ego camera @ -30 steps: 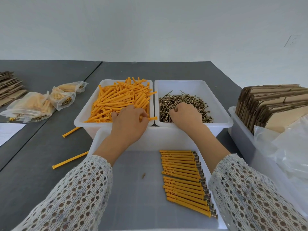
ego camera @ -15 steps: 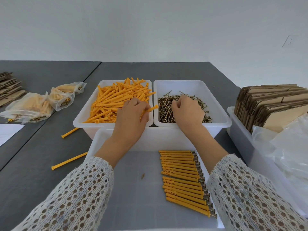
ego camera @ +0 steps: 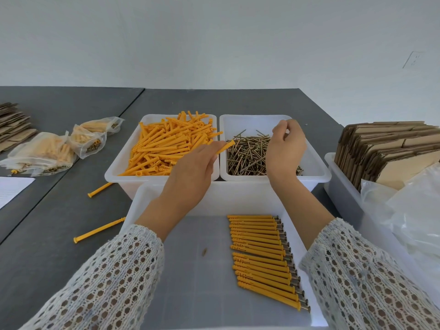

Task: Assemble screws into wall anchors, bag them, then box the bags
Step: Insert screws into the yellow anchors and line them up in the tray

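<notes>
Your left hand (ego camera: pixel 190 172) hangs above the near rim between the two back bins, its fingers curled round one orange plastic wall anchor (ego camera: pixel 225 146), whose tip points up and to the right toward the screws. Your right hand (ego camera: pixel 284 148) is raised over the white plastic bin of brass-coloured screws (ego camera: pixel 248 156), fingertips drawn together as if pinching; whether a screw sits between them I cannot tell, since it would be too thin to see.

The white plastic bin of loose orange anchors (ego camera: pixel 164 146) stands just left of the screw bin, the two touching side by side on the dark grey surface (ego camera: pixel 47 234). Nearest you is a larger white plastic tray (ego camera: pixel 238 198), and along its right side lies a neat row of finished anchors with screw heads showing (ego camera: pixel 264 256), heads to the right. A small dark speck (ego camera: pixel 204 252) lies on the tray floor.

Two stray orange anchors (ego camera: pixel 98 231) rest on the surface left of the tray. Further left sit clear plastic bags filled with assembled anchors (ego camera: pixel 47 153), beside a stack of flat brown cardboard (ego camera: pixel 12 125) and a white sheet of paper (ego camera: pixel 12 189). On your right, a translucent bin (ego camera: pixel 338 186) holds upright folded cardboard blanks (ego camera: pixel 390 148) and crumpled clear plastic bags (ego camera: pixel 414 210).
</notes>
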A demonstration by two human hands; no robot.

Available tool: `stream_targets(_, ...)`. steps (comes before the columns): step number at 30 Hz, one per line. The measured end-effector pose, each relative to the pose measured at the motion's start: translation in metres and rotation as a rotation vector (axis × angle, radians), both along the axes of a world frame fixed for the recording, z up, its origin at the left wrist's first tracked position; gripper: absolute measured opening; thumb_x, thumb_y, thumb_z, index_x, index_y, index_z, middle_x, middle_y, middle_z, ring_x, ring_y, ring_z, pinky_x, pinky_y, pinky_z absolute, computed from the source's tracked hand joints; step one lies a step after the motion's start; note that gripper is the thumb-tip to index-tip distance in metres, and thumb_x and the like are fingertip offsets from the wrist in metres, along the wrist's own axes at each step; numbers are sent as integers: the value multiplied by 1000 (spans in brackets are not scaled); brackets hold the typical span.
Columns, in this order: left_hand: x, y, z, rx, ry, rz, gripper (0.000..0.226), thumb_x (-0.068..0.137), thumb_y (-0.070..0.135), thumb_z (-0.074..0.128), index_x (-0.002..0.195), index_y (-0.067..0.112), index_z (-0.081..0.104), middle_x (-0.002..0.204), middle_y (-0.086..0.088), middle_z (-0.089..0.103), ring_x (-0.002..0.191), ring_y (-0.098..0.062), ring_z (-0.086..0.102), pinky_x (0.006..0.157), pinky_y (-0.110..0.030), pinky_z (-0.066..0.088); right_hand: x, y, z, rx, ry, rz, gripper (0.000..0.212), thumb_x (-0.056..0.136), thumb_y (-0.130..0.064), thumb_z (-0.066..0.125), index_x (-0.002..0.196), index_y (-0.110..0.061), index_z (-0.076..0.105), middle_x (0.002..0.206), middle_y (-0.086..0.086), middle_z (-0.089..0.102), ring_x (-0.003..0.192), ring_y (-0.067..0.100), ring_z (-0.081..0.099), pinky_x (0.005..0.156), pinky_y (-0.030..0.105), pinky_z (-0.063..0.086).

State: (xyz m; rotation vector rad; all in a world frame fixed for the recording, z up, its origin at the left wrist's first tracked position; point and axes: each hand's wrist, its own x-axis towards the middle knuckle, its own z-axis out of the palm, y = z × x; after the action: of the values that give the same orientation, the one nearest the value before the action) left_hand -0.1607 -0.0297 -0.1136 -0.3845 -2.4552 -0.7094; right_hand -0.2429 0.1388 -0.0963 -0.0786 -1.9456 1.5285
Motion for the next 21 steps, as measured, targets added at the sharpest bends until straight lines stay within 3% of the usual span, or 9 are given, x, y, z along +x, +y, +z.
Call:
stream_targets(3,2,0,-2,-47,-60,13,41,104,8,39,141,21,51,98,4,59,82,-17,54,73,-43,50,-1,-1,2,-171,-12,29,35,103,-16,34,73,-10,50,65,-7,46,51,3,36,52,14,32)
stream_targets(8,5,4,-1,-142,-150,19,39,105,14,37,141,27,49,108,-2,65,88,-24,61,72,-48,52,-3,-3,1,-340,-97,73,37,100,-14,32,67,-16,47,65,5,47,60,18,40,61,32,37)
stream_targets(21,8,13,4,-160,-161,-75,50,103,9,41,145,36,45,104,5,66,86,-15,62,68,-41,52,6,-24,-5,-216,-22,178,37,103,-15,33,70,-14,51,65,0,49,62,16,45,64,36,40)
